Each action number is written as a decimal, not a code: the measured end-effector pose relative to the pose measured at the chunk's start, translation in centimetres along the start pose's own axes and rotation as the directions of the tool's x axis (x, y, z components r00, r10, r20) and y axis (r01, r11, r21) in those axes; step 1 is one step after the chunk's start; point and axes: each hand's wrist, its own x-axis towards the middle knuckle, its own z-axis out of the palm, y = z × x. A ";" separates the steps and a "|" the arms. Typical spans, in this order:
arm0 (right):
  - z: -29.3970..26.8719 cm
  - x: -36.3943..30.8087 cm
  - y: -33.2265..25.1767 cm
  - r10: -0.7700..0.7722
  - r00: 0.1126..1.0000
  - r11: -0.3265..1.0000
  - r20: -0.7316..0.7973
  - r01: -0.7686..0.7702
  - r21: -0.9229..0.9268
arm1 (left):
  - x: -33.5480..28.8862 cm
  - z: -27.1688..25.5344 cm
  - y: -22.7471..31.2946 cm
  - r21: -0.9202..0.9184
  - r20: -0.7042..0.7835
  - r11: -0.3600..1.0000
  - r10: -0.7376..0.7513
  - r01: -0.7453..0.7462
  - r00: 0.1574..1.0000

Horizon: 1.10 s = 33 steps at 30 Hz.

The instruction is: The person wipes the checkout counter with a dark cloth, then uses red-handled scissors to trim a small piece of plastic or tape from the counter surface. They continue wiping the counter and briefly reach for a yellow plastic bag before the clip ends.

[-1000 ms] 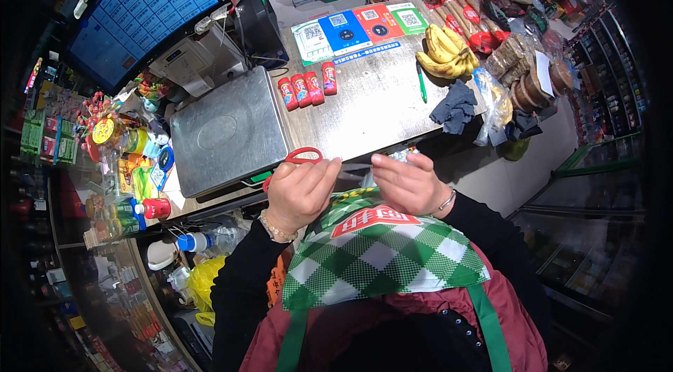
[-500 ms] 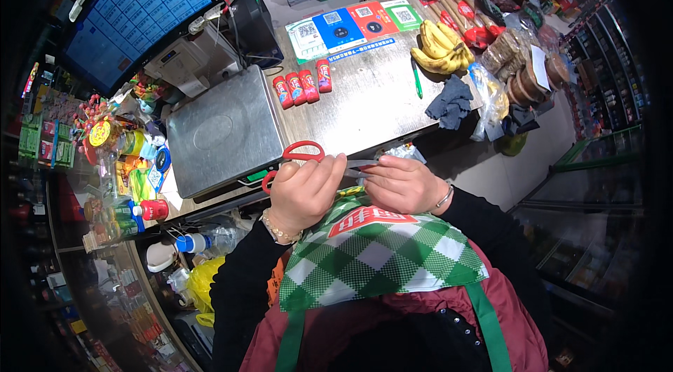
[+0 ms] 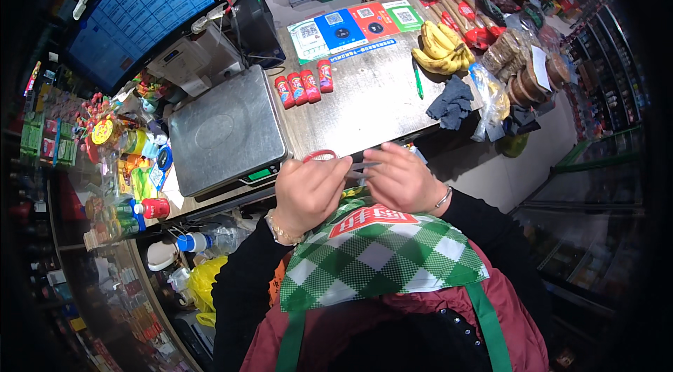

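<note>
A pair of scissors (image 3: 320, 155) with red handles is held in front of my apron, just off the counter's near edge. My left hand (image 3: 307, 192) is closed around it, and one handle loop shows above the knuckles. The grey blades (image 3: 360, 166) point right, toward my right hand (image 3: 403, 179). The fingers of that hand are curled in at the blade tips; whatever they pinch is hidden. Left of my hands, a metal-topped weighing scale (image 3: 228, 132) stands on the counter.
On the counter (image 3: 357, 120) lie several small red packs (image 3: 303, 86), payment code cards (image 3: 343, 30), a green pen (image 3: 418, 82), bananas (image 3: 444, 50) and a dark cloth (image 3: 452, 102). A monitor (image 3: 140, 15) stands at the far left. Bagged goods (image 3: 501, 53) crowd the right end.
The scissors have turned in my left hand, so less of the red handles shows. My right fingers have lifted slightly and shifted along the blade tips.
</note>
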 end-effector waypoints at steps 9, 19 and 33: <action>1.2 0.6 0.1 0.418 0.766 0.287 0.489 -0.622 0.729 | 0.9 3.1 -0.4 -0.725 0.174 0.547 -0.441 0.417 0.881; 3.1 -1.2 2.7 0.086 0.739 -0.647 0.668 -0.468 0.602 | 0.1 5.1 -1.4 -0.879 0.477 -0.241 -0.392 0.412 0.787; -0.1 -1.7 -0.2 0.582 0.711 0.343 0.394 -0.655 0.674 | 0.7 6.0 -2.6 -0.540 0.462 -0.823 -0.465 -0.176 0.755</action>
